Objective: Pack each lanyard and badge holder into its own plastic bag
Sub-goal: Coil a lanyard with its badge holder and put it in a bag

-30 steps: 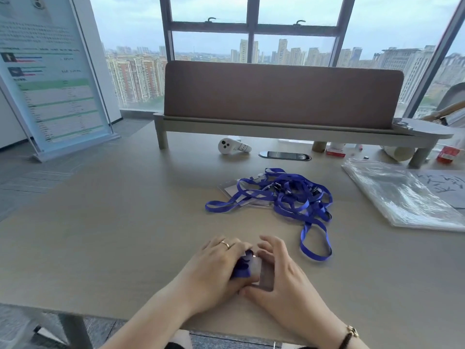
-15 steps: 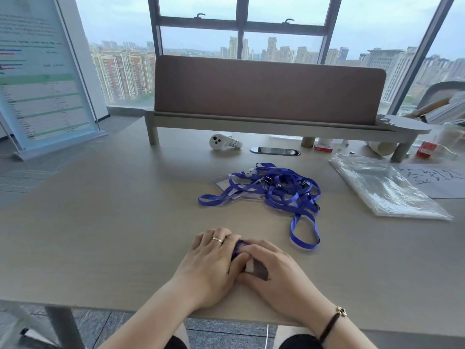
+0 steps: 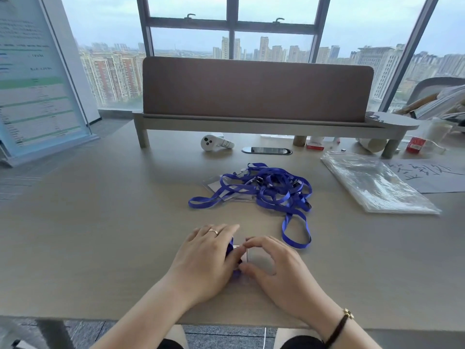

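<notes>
Table [image 3: 105, 222]: pale wood-look top, matt, faint straight grain.
Lanyards [image 3: 271, 190]: blue woven ribbon, slight sheen; small metal clips are seen among the loops.
Badge holders [image 3: 214, 182]: clear soft plastic, glossy, partly covered by ribbon.
Held badge holder [image 3: 254, 258]: clear plastic, smooth, nearly invisible against the top.
Plastic bags [image 3: 375, 185]: thin clear film, stacked, wrinkled, strong glare.
Divider panel [image 3: 256, 89]: brown felt-like cloth, matt.
Shelf [image 3: 251, 125]: smooth painted finish, matt grey-beige.
Paper sheet [image 3: 432, 175]: matt white, inked by hand.
Ring [image 3: 214, 232]: polished metal.
</notes>
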